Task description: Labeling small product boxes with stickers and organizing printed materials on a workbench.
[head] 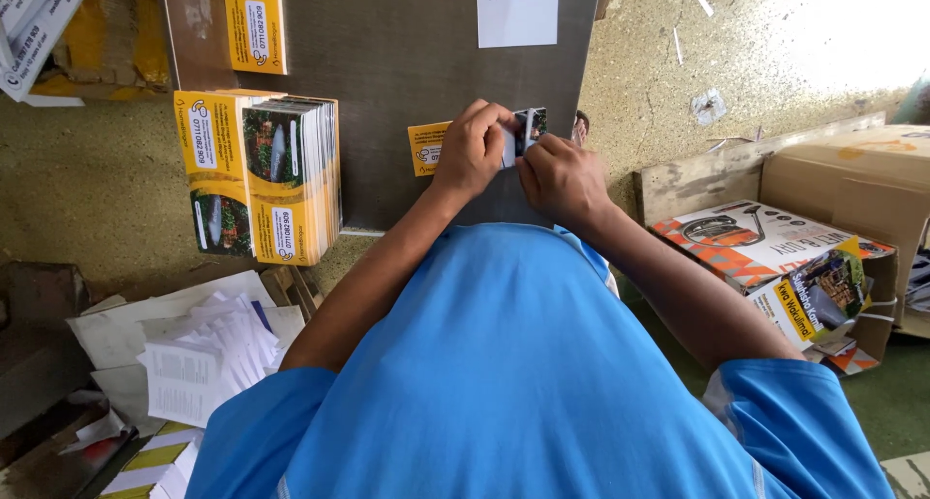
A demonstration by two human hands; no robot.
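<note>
Glossy leaflet (528,131), small and folded, pinched between both hands over dark board (407,73). Left hand (472,150) clenched on its near edge, thumb pressed flat; right hand (560,177) gripping the other side, fingertips on the fold. Held just above the board's edge, near a yellow card (426,147) lying flat.

Risks, judged from the grip: a crooked crease if the edges sit unmatched before pressing; a tear or smudge from thumbs pushed too hard on coated paper; a slip off the board's edge toward the floor, being so close to it. Tall stack (291,174) at left leaning slightly, so liable to slide if nudged by an elbow. Loose white sheets (208,354) below, easily scattered.
</note>
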